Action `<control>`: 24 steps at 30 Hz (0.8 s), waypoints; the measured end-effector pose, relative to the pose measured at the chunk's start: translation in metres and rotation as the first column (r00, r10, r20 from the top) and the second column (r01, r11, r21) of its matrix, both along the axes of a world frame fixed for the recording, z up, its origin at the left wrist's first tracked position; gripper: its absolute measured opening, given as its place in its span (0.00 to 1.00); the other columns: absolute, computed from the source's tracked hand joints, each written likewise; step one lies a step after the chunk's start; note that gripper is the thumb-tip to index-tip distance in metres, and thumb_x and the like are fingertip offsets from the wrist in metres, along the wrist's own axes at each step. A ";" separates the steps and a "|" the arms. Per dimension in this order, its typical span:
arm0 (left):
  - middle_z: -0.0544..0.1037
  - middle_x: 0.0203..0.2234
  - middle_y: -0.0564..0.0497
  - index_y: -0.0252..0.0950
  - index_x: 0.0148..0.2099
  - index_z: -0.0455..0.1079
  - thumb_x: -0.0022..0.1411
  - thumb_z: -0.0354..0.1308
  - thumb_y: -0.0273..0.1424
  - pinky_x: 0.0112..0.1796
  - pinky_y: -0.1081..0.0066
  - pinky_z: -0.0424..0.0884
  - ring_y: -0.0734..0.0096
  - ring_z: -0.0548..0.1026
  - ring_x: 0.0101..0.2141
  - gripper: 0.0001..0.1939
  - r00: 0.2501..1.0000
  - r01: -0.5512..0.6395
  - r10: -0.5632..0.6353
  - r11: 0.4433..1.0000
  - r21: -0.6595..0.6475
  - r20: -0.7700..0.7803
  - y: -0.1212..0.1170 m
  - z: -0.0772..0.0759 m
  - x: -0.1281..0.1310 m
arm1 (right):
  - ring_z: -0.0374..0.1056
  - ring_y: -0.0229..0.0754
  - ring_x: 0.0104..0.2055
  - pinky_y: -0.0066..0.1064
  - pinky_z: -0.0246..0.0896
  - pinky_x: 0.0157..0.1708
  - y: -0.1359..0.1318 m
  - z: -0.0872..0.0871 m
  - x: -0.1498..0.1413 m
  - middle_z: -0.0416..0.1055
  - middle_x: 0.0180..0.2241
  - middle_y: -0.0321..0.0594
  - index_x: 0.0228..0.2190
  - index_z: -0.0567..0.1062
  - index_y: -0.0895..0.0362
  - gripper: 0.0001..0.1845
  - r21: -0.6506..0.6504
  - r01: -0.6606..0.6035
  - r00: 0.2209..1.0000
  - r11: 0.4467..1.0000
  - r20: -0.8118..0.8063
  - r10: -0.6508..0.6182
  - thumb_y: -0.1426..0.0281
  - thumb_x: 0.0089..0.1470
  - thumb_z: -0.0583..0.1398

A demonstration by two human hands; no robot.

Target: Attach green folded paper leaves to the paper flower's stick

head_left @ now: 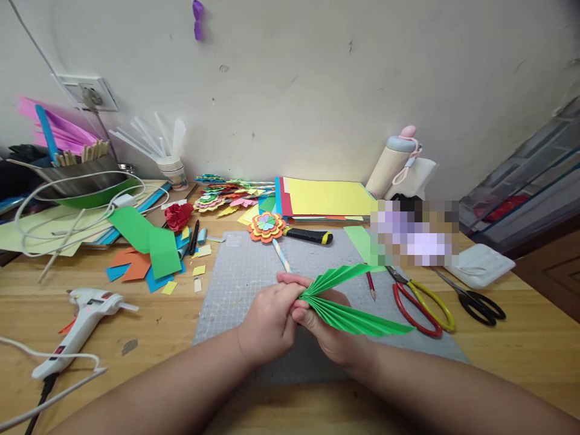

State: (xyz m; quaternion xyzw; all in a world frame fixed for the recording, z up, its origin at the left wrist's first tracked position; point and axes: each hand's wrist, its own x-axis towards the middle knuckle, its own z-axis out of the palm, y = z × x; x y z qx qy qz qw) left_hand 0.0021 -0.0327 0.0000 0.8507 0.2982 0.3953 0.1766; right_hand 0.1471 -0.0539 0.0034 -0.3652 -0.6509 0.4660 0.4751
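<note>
A pleated green paper leaf [357, 314] spreads to the right in two fan-like halves that meet at a pinched base. My left hand [276, 314] is closed around that base. My right hand [328, 329] lies against it from the other side, its thumb and fingers pressed on the pleats near the pinch. Both hands are above the grey cutting mat [235, 272]. Just beyond them lies a layered paper flower [266, 227] on a striped paper stem [281, 255]; the stem's lower end is hidden behind my hands.
At left lie a white glue gun [84, 329] with its cord, and green paper pieces [163, 251]. Two scissors, red-yellow [419, 308] and black [480, 306], lie at right near a pencil [370, 281]. A utility knife [308, 235] and paper stack [330, 198] are behind.
</note>
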 end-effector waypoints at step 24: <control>0.66 0.21 0.56 0.35 0.39 0.66 0.59 0.51 0.43 0.20 0.76 0.58 0.77 0.62 0.19 0.16 0.851 0.047 0.369 0.654 -0.755 0.373 0.034 -0.010 0.003 | 0.66 0.35 0.23 0.24 0.53 0.19 0.048 -0.010 0.015 0.70 0.23 0.36 0.31 0.72 0.59 0.17 -0.455 0.041 0.933 0.890 -0.300 -0.196 0.57 0.50 0.60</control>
